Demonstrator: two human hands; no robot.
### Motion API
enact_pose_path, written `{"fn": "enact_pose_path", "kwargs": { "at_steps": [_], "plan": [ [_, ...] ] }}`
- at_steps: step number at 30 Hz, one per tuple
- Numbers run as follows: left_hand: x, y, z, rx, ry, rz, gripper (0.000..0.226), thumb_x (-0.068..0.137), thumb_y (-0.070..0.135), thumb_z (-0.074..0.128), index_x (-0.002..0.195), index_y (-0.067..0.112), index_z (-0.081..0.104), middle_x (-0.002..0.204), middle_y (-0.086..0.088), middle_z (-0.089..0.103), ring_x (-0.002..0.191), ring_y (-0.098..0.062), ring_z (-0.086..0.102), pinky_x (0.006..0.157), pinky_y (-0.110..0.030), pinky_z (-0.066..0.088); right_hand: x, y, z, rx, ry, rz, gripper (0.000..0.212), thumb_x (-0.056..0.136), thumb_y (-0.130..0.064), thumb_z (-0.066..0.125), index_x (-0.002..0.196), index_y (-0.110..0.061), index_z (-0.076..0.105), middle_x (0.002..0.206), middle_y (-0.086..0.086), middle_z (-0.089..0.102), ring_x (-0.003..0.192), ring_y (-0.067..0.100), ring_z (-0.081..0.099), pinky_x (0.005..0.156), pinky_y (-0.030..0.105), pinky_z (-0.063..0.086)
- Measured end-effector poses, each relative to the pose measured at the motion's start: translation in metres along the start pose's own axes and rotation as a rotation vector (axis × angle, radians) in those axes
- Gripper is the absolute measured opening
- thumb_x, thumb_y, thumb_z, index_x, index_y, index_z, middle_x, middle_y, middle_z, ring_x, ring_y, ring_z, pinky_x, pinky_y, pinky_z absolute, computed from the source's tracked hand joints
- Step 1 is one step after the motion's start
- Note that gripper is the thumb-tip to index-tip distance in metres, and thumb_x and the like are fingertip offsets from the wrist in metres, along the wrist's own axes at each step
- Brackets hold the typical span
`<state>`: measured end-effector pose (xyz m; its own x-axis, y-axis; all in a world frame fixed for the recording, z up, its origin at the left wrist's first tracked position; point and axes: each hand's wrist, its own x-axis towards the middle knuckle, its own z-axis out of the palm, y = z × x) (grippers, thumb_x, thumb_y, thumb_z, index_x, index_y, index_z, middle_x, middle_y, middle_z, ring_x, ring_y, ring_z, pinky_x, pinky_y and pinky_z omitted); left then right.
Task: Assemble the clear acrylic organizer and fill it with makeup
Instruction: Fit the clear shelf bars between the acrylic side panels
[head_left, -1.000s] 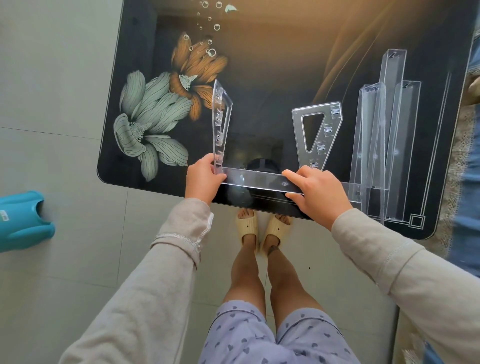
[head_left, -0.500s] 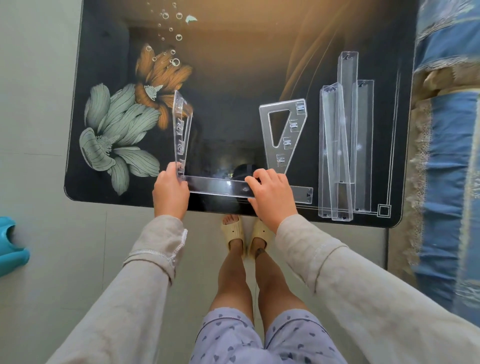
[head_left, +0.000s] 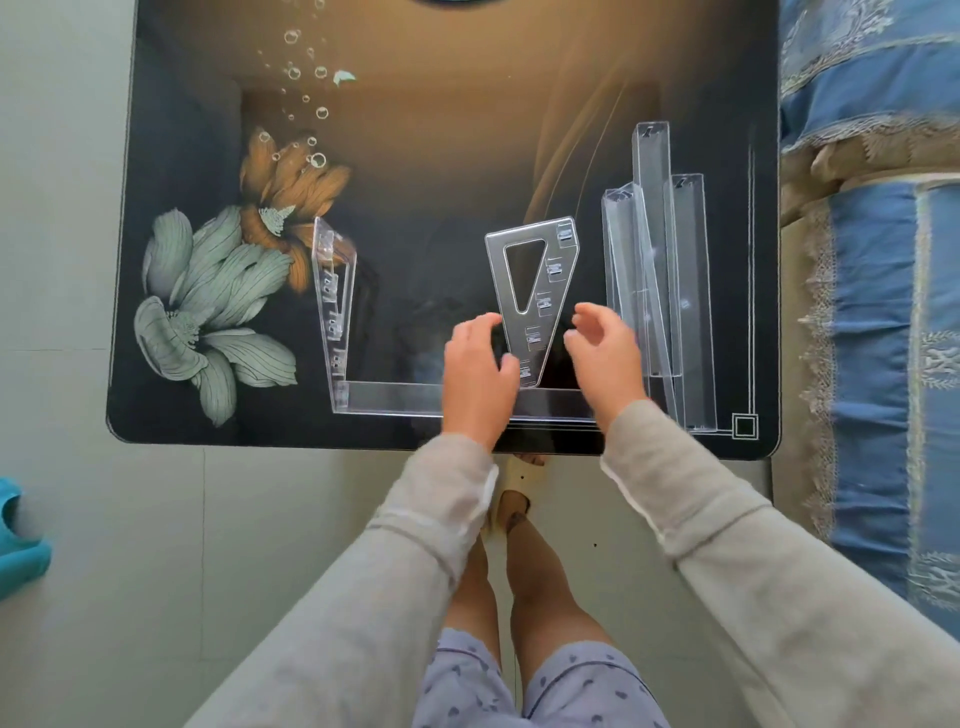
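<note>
Flat acrylic side panel (head_left: 549, 299) lies between the hands: left hand (head_left: 480, 374) curls at its lower edge, grip unclear; right hand (head_left: 605, 358) hovers half-open, empty.

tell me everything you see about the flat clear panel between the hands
The panel is clear acrylic, tapered, wider at the far end, with a triangular cutout and small tabs down its right side. It lies flat on the dark table. The left hand is at its narrow end; contact unclear.

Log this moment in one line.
left hand: at lower edge of flat side panel, grip unclear | right hand: open, beside it | other side panel: upright at end of base strip | trays: untouched on table
</note>
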<state>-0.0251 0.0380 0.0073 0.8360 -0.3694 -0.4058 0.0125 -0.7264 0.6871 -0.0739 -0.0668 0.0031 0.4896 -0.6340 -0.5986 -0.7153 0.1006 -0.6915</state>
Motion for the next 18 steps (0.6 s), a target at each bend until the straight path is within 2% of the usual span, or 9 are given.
{"fn": "enact_pose_path", "kwargs": {
  "at_steps": [3,5,8,11,12,14,16,17,18],
  "plan": [
    [0.023,0.017,0.017,-0.102,-0.077,-0.230,0.040,0.087,0.003,0.047,0.127,0.007,0.048,0.131,-0.015,0.046,0.117,-0.030,0.049,0.101,-0.034,0.037,0.014,-0.010,0.001,0.243,-0.022,0.220,0.044,0.089,-0.001,0.045,0.132,-0.008,0.044,0.133,0.011,0.052,0.121,0.023,0.050,0.106,0.038,0.042],
    [0.030,0.021,0.023,-0.110,-0.064,-0.254,0.040,0.087,0.002,0.046,0.127,0.007,0.047,0.134,-0.015,0.042,0.119,-0.032,0.047,0.103,-0.038,0.038,0.019,-0.015,0.004,0.321,-0.033,0.304,0.045,0.091,0.001,0.043,0.135,-0.007,0.041,0.126,0.010,0.054,0.117,0.025,0.051,0.102,0.042,0.044],
    [0.036,0.022,0.031,-0.130,-0.044,-0.277,0.038,0.087,0.000,0.045,0.124,0.005,0.049,0.135,-0.015,0.040,0.120,-0.032,0.046,0.105,-0.038,0.039,0.025,-0.020,0.006,0.401,-0.060,0.412,0.044,0.090,0.004,0.043,0.132,-0.006,0.044,0.097,0.006,0.053,0.099,0.021,0.048,0.098,0.042,0.043],
    [0.038,0.023,0.037,-0.180,-0.043,-0.295,0.036,0.087,0.001,0.047,0.122,0.006,0.051,0.134,-0.014,0.036,0.119,-0.029,0.046,0.093,-0.025,0.039,0.030,-0.028,0.007,0.399,-0.084,0.483,0.029,0.088,0.004,0.047,0.114,-0.003,0.055,0.079,0.006,0.049,0.087,0.019,0.045,0.098,0.041,0.042],
    [0.038,0.023,0.037,-0.190,-0.036,-0.300,0.035,0.086,0.001,0.048,0.121,0.006,0.051,0.134,-0.013,0.035,0.119,-0.029,0.044,0.091,-0.024,0.038,0.032,-0.030,0.008,0.374,-0.086,0.487,0.028,0.087,0.002,0.050,0.115,0.001,0.054,0.077,0.007,0.049,0.080,0.018,0.047,0.096,0.041,0.043],
    [0.037,0.022,0.037,-0.169,-0.018,-0.278,0.035,0.085,0.001,0.049,0.120,0.006,0.052,0.132,-0.014,0.035,0.121,-0.029,0.040,0.098,-0.029,0.037,0.033,-0.033,0.009,0.326,-0.067,0.466,0.032,0.086,-0.002,0.056,0.117,0.003,0.054,0.079,0.007,0.050,0.074,0.018,0.048,0.079,0.036,0.044],
    [0.037,0.020,0.035,-0.166,-0.035,-0.228,0.036,0.084,-0.001,0.049,0.120,0.006,0.052,0.132,-0.015,0.036,0.122,-0.030,0.041,0.103,-0.033,0.039,0.035,-0.032,0.013,0.195,-0.042,0.374,0.010,0.083,-0.005,0.061,0.093,-0.005,0.061,0.081,0.006,0.052,0.080,0.022,0.049,0.065,0.030,0.040],
    [0.037,0.019,0.033,-0.169,-0.056,-0.208,0.037,0.084,-0.001,0.049,0.120,0.007,0.051,0.132,-0.014,0.036,0.121,-0.030,0.042,0.101,-0.033,0.040,0.035,-0.030,0.014,0.105,-0.042,0.311,0.010,0.083,-0.007,0.061,0.075,-0.012,0.057,0.079,0.006,0.053,0.080,0.023,0.050,0.061,0.029,0.040],
    [0.038,0.018,0.031,-0.164,-0.082,-0.190,0.038,0.084,0.000,0.048,0.121,0.008,0.050,0.132,-0.014,0.037,0.121,-0.031,0.043,0.099,-0.032,0.041,0.036,-0.026,0.016,0.016,-0.060,0.248,0.023,0.082,-0.008,0.061,0.065,-0.017,0.050,0.079,0.006,0.055,0.080,0.024,0.053,0.061,0.029,0.044]
  ]
}}
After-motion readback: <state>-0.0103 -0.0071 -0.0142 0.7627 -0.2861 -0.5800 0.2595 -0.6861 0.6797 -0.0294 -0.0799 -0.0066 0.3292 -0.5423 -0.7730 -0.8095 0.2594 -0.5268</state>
